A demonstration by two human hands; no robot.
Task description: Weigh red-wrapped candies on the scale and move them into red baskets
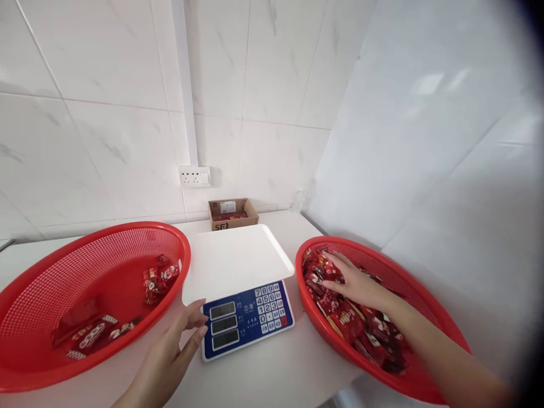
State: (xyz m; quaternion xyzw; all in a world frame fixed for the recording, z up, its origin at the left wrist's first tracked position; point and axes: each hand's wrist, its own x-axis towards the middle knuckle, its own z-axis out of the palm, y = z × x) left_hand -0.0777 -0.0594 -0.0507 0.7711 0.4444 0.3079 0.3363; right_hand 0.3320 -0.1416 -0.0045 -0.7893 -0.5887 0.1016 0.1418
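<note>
Right hand (pixel 355 283) lay flat, fingers spread, on the red packets (pixel 352 324) in the right basket (pixel 298 279); left hand (pixel 170 351) was open beside the scale (pixel 249 315) on the bench (pixel 276 377), holding nothing.

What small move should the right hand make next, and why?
Probably close the right hand on one of the packets: it lies open on them in the right basket, and the scale's white tray holds nothing.
</note>
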